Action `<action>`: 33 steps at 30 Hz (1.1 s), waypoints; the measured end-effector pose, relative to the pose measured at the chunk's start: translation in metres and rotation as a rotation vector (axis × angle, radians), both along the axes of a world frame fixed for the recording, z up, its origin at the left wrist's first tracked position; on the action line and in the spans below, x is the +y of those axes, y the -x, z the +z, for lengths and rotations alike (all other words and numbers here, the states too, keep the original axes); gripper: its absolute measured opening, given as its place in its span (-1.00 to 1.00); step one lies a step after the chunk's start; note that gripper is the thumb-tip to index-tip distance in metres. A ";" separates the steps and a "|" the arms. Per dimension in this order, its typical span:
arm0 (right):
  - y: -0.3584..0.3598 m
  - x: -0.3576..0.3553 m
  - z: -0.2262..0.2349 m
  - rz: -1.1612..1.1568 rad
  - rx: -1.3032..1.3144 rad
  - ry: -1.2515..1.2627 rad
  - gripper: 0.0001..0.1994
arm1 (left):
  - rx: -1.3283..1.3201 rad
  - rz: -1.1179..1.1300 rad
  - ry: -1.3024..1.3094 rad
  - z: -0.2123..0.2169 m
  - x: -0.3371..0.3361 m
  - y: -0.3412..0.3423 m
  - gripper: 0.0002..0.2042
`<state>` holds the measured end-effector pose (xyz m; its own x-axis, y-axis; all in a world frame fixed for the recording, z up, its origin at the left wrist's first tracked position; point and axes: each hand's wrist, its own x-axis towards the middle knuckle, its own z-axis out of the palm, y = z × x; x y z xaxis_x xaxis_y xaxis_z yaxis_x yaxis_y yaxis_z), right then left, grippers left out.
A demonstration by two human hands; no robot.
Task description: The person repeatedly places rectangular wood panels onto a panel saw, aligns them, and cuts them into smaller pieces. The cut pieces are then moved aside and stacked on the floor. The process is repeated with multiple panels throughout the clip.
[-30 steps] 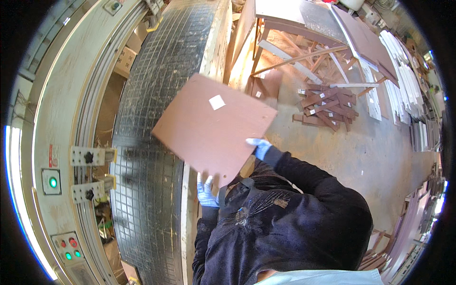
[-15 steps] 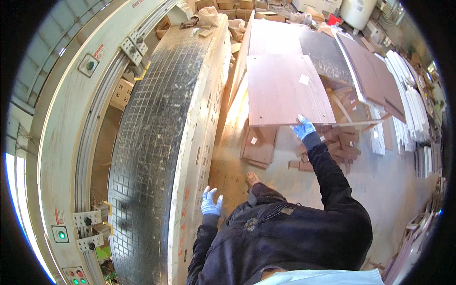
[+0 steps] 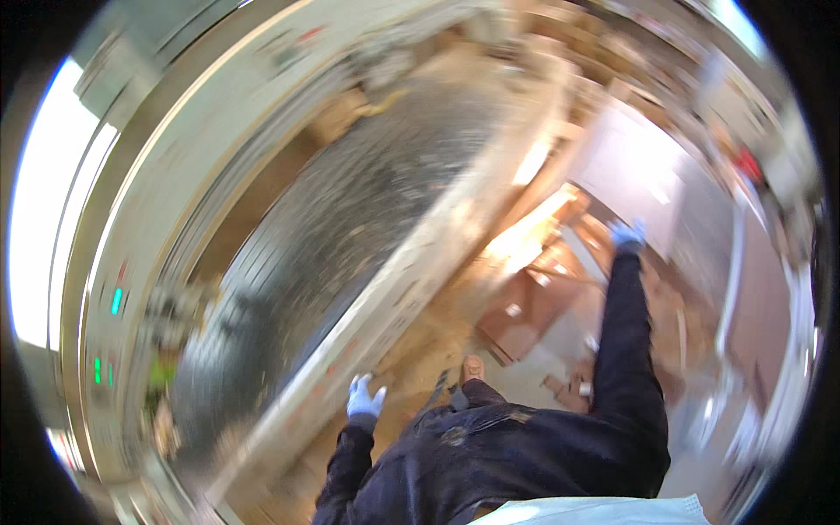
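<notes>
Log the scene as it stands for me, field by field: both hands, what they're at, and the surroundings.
left hand: blue-gloved, fingers spread, empty, right of the black bed in view
right hand: blue-gloved, arm outstretched, at the near edge of the light panel; grip unclear
floor: brown boards left of the right arm in view
machine frame: pale, green light lit
picture: motion-blurred

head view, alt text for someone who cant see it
A person's blue-gloved right hand is outstretched at the edge of a pale brown panel, contact unclear. The left hand, fingers spread, is beside a black-topped machine bed; motion blurs the scene.
</notes>
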<state>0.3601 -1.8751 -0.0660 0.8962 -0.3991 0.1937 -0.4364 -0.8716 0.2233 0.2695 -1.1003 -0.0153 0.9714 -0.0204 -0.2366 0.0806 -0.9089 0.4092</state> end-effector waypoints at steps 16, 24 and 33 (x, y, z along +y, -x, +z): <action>0.109 0.613 -0.118 0.153 1.264 -1.614 -0.75 | -0.466 1.342 0.165 -0.030 0.171 0.292 -0.43; 0.186 0.826 -0.107 0.094 1.218 -1.629 -0.62 | -1.294 1.790 -0.970 0.131 0.454 0.654 -0.40; 0.242 0.867 -0.097 0.071 1.316 -1.521 -0.57 | -0.246 2.551 -0.601 0.252 0.570 0.871 -0.22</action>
<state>0.1178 -1.0080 -0.1632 0.2005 0.4618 -0.8640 -0.6160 -0.6263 -0.4777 -0.6017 -0.5301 0.2366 -0.8302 0.5041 0.2380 0.5540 0.6988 0.4526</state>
